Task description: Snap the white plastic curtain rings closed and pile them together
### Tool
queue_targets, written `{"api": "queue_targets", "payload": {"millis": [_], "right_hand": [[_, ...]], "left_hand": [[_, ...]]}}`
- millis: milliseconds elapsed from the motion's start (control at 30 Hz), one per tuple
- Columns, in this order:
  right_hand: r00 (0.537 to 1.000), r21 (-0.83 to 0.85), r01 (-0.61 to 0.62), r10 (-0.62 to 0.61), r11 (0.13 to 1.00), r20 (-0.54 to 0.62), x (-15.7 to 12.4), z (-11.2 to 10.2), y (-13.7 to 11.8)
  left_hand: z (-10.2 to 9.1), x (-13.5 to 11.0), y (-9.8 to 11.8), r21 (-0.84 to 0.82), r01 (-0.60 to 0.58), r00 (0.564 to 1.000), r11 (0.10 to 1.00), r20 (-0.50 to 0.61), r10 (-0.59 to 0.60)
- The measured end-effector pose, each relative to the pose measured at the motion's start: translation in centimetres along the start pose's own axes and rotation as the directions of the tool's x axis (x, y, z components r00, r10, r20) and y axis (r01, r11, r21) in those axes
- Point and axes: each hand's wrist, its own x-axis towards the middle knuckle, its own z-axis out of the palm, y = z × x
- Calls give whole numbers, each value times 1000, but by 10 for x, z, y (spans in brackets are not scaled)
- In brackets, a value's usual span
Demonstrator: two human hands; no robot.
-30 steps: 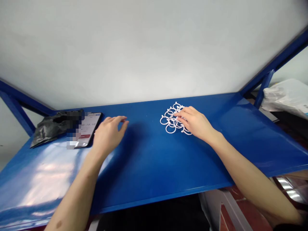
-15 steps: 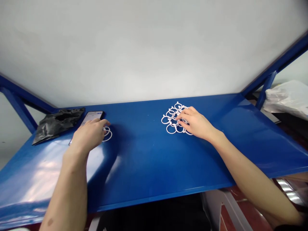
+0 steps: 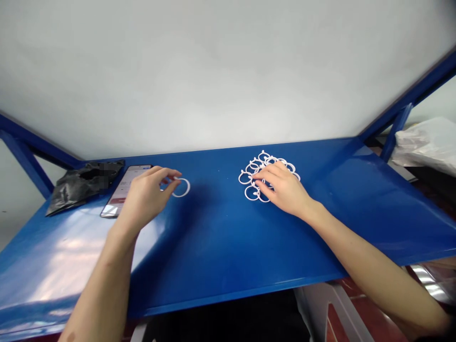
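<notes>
A pile of several white plastic rings point(image 3: 257, 172) lies on the blue table point(image 3: 221, 237) right of centre. My right hand point(image 3: 281, 189) rests on the near side of the pile, fingers spread flat over the rings. My left hand point(image 3: 147, 194) is left of centre, its fingertips pinching one white ring point(image 3: 181, 187) that lies at the table surface. A second ring may be hidden behind those fingers.
A phone point(image 3: 124, 190) with a lit screen lies flat just left of my left hand. A crumpled black bag point(image 3: 80, 185) sits beside it at the back left. Blue frame struts rise at both ends, and a white plastic bag point(image 3: 425, 145) lies beyond the right strut.
My left hand went left to the phone, then came back right with a white ring in its fingertips. My right hand slid slightly nearer over the pile.
</notes>
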Motion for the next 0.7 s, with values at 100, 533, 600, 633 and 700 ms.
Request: {"api": "queue_targets", "payload": {"millis": [100,533,600,633,700], "right_hand": [[999,130,38,-39,991,9,-4,7,-19],[998,464,-7,32,886,-46,-13,25,-45],[997,466,29,7,884,-76,-12,25,-44],[996,471,47,-8,881,-84,-12,26,-45],[996,483,67,-31,873,-83,-13,26,-46]], "left_hand": [[13,-8,37,-202,-146,988,969,-72,134],[47,-33,81,-539,-96,990,837,32,134],[45,-31,80,-583,11,987,812,136,84],[45,-31,80,-606,49,983,794,171,71],[47,-31,81,-653,102,976,751,210,50]]}}
